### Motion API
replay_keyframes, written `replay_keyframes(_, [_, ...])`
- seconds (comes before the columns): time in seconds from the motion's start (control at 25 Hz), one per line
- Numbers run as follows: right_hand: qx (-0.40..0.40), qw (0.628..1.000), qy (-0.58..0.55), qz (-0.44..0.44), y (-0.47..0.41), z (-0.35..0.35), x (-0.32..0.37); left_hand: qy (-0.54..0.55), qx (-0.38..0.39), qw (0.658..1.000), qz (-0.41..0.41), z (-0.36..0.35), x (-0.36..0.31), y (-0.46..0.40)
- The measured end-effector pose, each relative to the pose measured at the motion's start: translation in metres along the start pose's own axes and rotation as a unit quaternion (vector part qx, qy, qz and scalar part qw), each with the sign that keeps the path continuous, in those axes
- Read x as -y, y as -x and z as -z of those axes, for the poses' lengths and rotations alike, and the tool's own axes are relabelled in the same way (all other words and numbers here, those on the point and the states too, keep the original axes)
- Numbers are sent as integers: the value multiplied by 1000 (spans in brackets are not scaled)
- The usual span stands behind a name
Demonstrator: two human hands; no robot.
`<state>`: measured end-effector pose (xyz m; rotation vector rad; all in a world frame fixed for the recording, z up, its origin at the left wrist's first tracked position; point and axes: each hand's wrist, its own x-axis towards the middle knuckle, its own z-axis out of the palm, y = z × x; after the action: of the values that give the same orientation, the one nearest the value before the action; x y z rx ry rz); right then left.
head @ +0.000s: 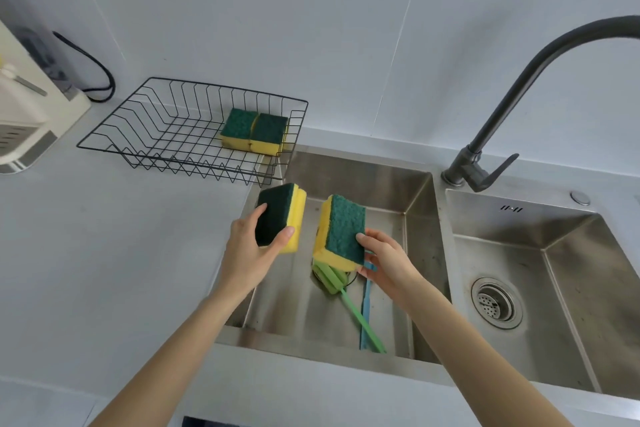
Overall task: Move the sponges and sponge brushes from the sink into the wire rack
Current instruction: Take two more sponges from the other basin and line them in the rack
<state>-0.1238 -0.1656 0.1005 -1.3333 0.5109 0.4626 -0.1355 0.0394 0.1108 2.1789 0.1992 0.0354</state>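
The counter [104, 253] carries the wire rack [166, 135] to the left of the double sink [415, 191], so the step in hand looks like carrying two sponges up and left over the sink edge. The rack already holds two sponges [254, 130] at its right end, lying side by side and touching; the open wires to their left seem the best landing place, set flat so nothing tips through.

Lower in the left basin the green sponge brush [346, 291] and the blue sponge brush [366, 315] lie with crossed handles, to be lifted afterwards.

The left hand [254, 250] grips one sponge [280, 215] at its lower end. The right hand [384, 260] pinches another sponge [341, 234] by its corner; a fuller grip would likely be safer.

No brand or readable writing shows on anything.
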Motion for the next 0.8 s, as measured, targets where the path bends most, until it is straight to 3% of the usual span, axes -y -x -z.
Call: replay_keyframes(0.8, [-37,993,-44,108,-46,-203,43,32,8,997,-72,184,71,-130])
